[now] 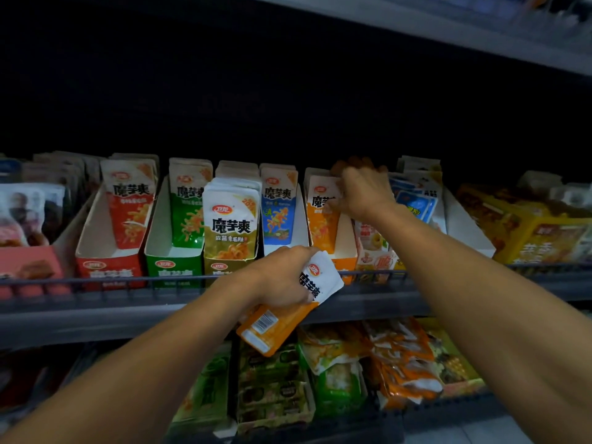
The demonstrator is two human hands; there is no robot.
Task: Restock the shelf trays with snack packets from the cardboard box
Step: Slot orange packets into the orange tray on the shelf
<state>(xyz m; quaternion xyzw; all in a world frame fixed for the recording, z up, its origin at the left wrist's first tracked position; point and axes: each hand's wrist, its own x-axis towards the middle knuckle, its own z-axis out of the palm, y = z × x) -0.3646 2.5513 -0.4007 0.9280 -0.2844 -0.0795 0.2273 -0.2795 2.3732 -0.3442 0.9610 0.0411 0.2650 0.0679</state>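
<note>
In the orange tray (344, 251), the right hand (363, 195) curls over upright orange packets (322, 216), fingertips hidden, while the left hand (282, 277) grips an orange packet stack (275, 322).

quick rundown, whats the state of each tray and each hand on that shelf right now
red tray: front part bare, packets upright at back
green tray: front part bare, packets upright at back
olive tray: filled to the front
blue tray: packets upright, small gap in front
orange tray: packets upright, right hand on them
left hand: grips a stack of orange packets in front of the shelf rail
</note>
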